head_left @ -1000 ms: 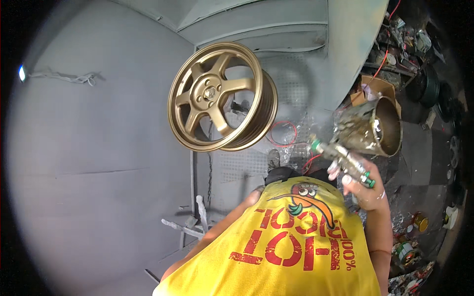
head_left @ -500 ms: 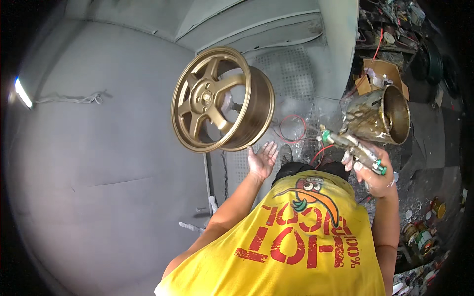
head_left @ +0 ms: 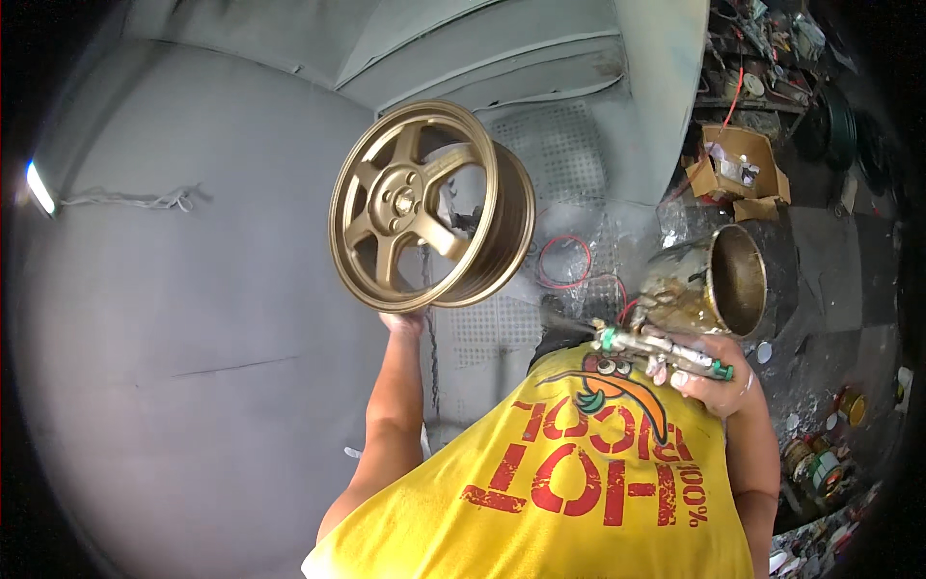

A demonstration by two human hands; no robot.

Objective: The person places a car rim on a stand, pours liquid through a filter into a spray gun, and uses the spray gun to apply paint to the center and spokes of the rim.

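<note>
One gold five-spoke wheel rim (head_left: 429, 205) hangs mid-frame, left hand (head_left: 403, 321) touching its lower edge, grip unclear. Right of it, right hand (head_left: 716, 381) clamped on one spray gun (head_left: 661, 349) with one gold-stained paint cup (head_left: 719, 285) on top.

Above our left hand (head_left: 402, 321) hangs a gold five-spoke alloy wheel (head_left: 424, 205); our right hand (head_left: 719, 381) grips a paint-crusted spray gun (head_left: 666, 352), cup up.

single head view, fisheye, looks down over yellow shirt (head_left: 579, 492) at close range.
</note>
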